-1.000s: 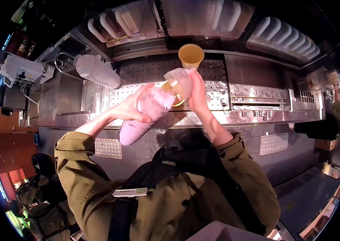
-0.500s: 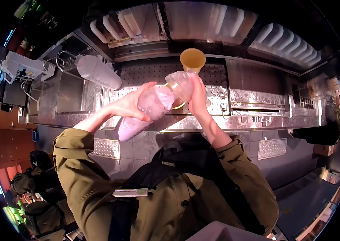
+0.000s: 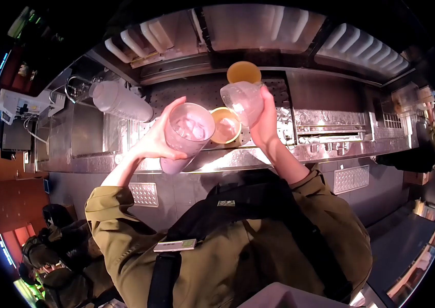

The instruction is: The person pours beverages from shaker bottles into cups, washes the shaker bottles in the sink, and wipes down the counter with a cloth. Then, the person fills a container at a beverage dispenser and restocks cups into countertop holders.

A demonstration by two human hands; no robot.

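My left hand [image 3: 152, 141] is wrapped round a tall clear shaker cup [image 3: 189, 132] with a lilac drink and what look like ice pieces inside. Its open mouth faces up toward me. In my right hand [image 3: 265, 123] is a clear domed shaker top [image 3: 240, 100], held apart from the cup. Between the two hands, a yellow cup [image 3: 218, 138] stands on the perforated drain tray and contains something pale pink, perhaps ice and drink. Just behind the shaker top is a second yellow cup [image 3: 243, 72], its lower part hidden.
A closed, frosted shaker [image 3: 122, 101] leans at the left of the steel counter, near a metal tap [image 3: 73, 84]. White handles [image 3: 364, 49] line the back. A person in dark clothing [image 3: 68, 256] is at the lower left. Clear containers [image 3: 406, 96] stand far right.
The shaker cup was tipped over the near yellow cup; now it is more upright and further left, mouth toward me. The shaker top has moved slightly right, away from it.
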